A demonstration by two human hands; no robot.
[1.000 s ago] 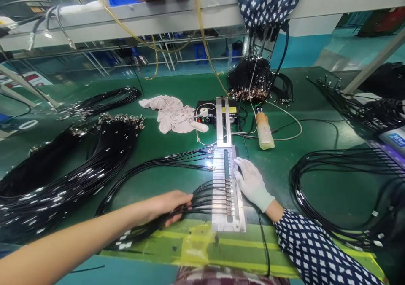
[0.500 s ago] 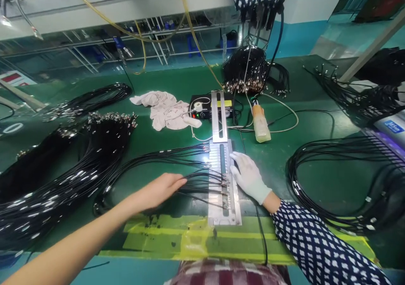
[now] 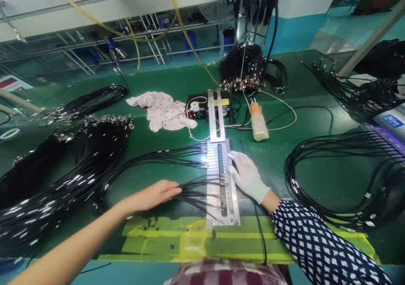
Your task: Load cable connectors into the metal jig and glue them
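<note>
My left hand (image 3: 163, 193), bare, is closed around a bundle of thin black cables (image 3: 193, 192) left of a slotted metal plate (image 3: 212, 211). The cables' metal-tipped ends lie across the near half of the plate. More black cables (image 3: 171, 154) reach the plate's far half, where their tips sit at its left edge beside a bright light spot. My right hand (image 3: 248, 176), in a white glove, rests along the plate's right edge with thumb and forefinger apart. It holds nothing that I can see.
Thick cable bundles (image 3: 95, 158) lie at left, and coiled cables (image 3: 294, 171) at right. Behind the plate are a black control box (image 3: 199, 103), a crumpled white cloth (image 3: 161, 112) and a tape-wrapped handheld tool (image 3: 259, 125). Yellow tape (image 3: 152, 238) covers the near table edge.
My left hand has moved slightly left and toward me with the cables, which now run closer together beside it. The right hand stays at the plate's edge. The whole view has shifted a little.
</note>
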